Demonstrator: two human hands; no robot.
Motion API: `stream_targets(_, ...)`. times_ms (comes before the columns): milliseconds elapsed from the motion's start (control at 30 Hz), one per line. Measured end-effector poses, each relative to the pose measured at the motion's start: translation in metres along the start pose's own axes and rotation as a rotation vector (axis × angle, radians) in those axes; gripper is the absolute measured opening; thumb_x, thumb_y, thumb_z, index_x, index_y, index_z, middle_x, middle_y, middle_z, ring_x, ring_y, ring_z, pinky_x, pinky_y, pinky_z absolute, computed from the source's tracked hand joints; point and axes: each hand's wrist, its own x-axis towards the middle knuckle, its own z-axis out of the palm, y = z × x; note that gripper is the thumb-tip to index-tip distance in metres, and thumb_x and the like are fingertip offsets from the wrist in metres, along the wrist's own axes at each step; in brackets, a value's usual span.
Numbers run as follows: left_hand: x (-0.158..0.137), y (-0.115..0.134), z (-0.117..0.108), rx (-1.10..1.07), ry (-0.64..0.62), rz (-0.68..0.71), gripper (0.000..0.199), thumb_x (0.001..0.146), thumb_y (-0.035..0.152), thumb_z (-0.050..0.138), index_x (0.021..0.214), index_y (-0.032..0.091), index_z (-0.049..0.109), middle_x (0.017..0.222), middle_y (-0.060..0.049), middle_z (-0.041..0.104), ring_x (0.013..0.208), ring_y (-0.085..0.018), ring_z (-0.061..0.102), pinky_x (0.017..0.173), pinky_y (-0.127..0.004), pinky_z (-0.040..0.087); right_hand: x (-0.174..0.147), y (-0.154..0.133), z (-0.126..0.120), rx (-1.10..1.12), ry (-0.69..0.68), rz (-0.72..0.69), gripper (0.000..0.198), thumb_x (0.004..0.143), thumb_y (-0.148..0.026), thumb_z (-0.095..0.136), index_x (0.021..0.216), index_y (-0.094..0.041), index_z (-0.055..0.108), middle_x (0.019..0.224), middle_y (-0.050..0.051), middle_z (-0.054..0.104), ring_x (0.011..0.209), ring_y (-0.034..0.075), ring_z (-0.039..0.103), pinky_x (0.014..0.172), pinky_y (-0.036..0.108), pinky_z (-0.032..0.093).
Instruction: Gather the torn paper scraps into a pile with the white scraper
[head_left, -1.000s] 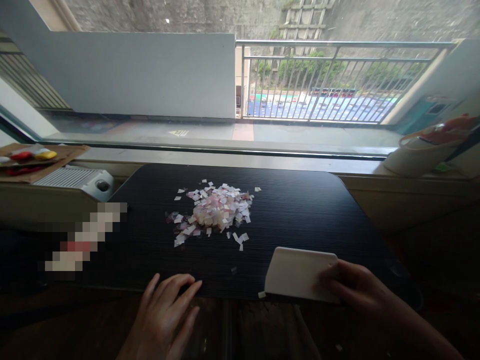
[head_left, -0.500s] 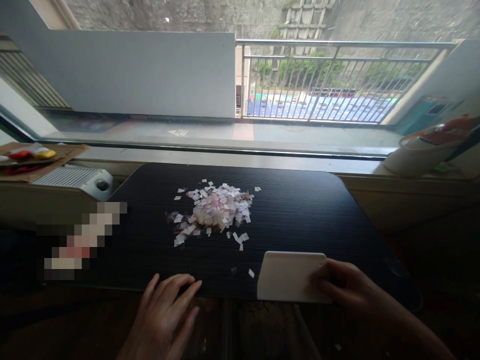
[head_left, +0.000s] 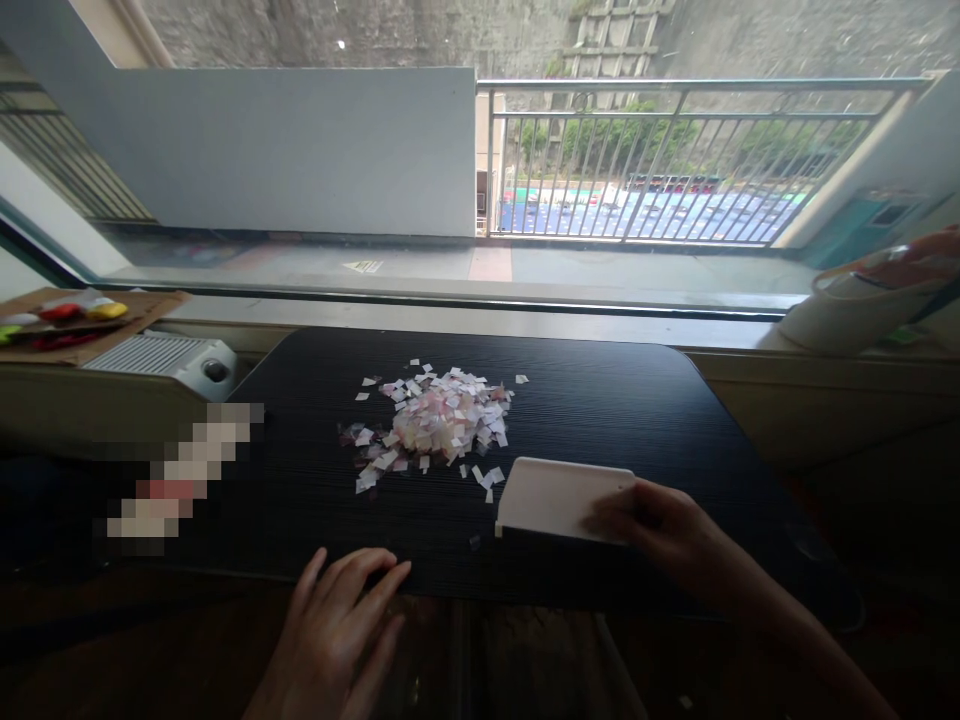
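A heap of small pale paper scraps point(head_left: 448, 415), white and pinkish, lies on the middle of the black table point(head_left: 600, 400), with loose pieces around it. My right hand point(head_left: 652, 515) grips a flat white scraper point(head_left: 559, 492) by its right end. The scraper's lower left corner touches or hovers close to the tabletop, right of and nearer than the heap. My left hand point(head_left: 341, 610) rests its spread fingers on the table's near edge and holds nothing. One small clear scrap point(head_left: 474, 543) lies between the two hands.
Past the table run a window sill point(head_left: 420, 314) and a large window. To the left are a white radiator point(head_left: 165, 358) and a cardboard piece point(head_left: 142, 315) bearing red and yellow objects. A whitish container point(head_left: 832, 310) stands at right on the sill.
My right hand has moved the scraper away from the near table edge, forward and slightly left toward the heap, and tilted it. A white scrap near it no longer shows. My left hand has stayed put.
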Motion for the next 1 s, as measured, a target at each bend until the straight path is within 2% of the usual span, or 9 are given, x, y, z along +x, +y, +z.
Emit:
stream_targets(100, 0.004, 0.003, -0.004, 0.009, 0.008, 0.007, 0.034, 0.081, 0.025, 0.052, 0.115, 0.025, 0.057, 0.104, -0.003, 0.066, 0.095, -0.019, 0.062, 0.096, -0.038, 0.037, -0.005, 0.000, -0.006, -0.008, -0.108, 0.033, 0.023, 0.078, -0.038, 0.062, 0.076, -0.016, 0.067, 0.074, 0.004, 0.071, 0.070, 0.019, 0.064, 0.062, 0.025, 0.052)
stream_targets(267, 0.002, 0.002, -0.002, -0.015, 0.008, -0.016, 0.034, 0.082, 0.028, 0.051, 0.115, 0.026, 0.057, 0.103, -0.003, 0.066, 0.095, -0.019, 0.062, 0.096, -0.039, 0.036, -0.011, 0.003, -0.010, -0.003, -0.070, 0.057, 0.027, 0.077, -0.041, 0.061, 0.076, -0.014, 0.067, 0.075, 0.005, 0.069, 0.071, 0.020, 0.063, 0.063, 0.027, 0.051)
stream_targets(400, 0.001, 0.001, -0.002, 0.003, 0.009, -0.002, 0.034, 0.081, 0.027, 0.052, 0.115, 0.026, 0.057, 0.105, -0.003, 0.065, 0.096, -0.019, 0.061, 0.097, -0.039, 0.036, -0.010, 0.003, -0.005, 0.038, -0.144, 0.085, 0.027, 0.078, -0.040, 0.061, 0.080, -0.014, 0.067, 0.078, 0.005, 0.070, 0.074, 0.020, 0.063, 0.065, 0.027, 0.051)
stream_targets(633, 0.005, 0.002, -0.004, 0.029, 0.015, 0.020, 0.034, 0.080, 0.025, 0.052, 0.114, 0.025, 0.057, 0.102, -0.003, 0.066, 0.094, -0.018, 0.061, 0.095, -0.038, 0.036, -0.020, -0.003, -0.007, 0.052, -0.177, 0.121, 0.023, 0.079, -0.037, 0.061, 0.080, -0.015, 0.068, 0.078, 0.004, 0.071, 0.073, 0.019, 0.064, 0.064, 0.025, 0.051)
stream_targets(700, 0.006, 0.003, -0.005, 0.025, 0.013, 0.019, 0.034, 0.080, 0.025, 0.052, 0.114, 0.024, 0.057, 0.102, -0.003, 0.066, 0.094, -0.018, 0.061, 0.095, -0.038, 0.036, -0.022, -0.004, -0.006, 0.054, -0.145, 0.121, 0.022, 0.077, -0.037, 0.063, 0.078, -0.016, 0.069, 0.076, 0.003, 0.071, 0.072, 0.019, 0.065, 0.063, 0.025, 0.052)
stream_targets(800, 0.007, 0.003, -0.005, 0.008, 0.003, 0.007, 0.034, 0.080, 0.023, 0.053, 0.114, 0.024, 0.057, 0.102, -0.003, 0.066, 0.095, -0.018, 0.061, 0.096, -0.039, 0.037, -0.022, -0.005, 0.001, 0.043, -0.016, 0.100, 0.025, 0.076, -0.040, 0.063, 0.078, -0.016, 0.069, 0.075, 0.005, 0.072, 0.071, 0.021, 0.067, 0.062, 0.026, 0.053)
stream_targets(933, 0.006, 0.006, -0.004, -0.020, 0.004, -0.028, 0.033, 0.080, 0.019, 0.052, 0.112, 0.024, 0.058, 0.103, -0.004, 0.065, 0.095, -0.018, 0.061, 0.096, -0.041, 0.039, -0.018, -0.005, 0.021, 0.051, 0.125, 0.022, 0.030, 0.077, -0.045, 0.061, 0.083, -0.017, 0.071, 0.083, 0.008, 0.076, 0.077, 0.023, 0.070, 0.069, 0.029, 0.056)
stream_targets(1000, 0.004, 0.008, -0.004, -0.036, -0.001, -0.059, 0.032, 0.080, 0.020, 0.052, 0.112, 0.024, 0.058, 0.104, -0.004, 0.065, 0.097, -0.019, 0.061, 0.096, -0.042, 0.041, -0.019, -0.003, 0.034, 0.013, 0.164, -0.021, 0.028, 0.077, -0.044, 0.062, 0.082, -0.018, 0.072, 0.082, 0.007, 0.076, 0.075, 0.023, 0.070, 0.068, 0.029, 0.057)
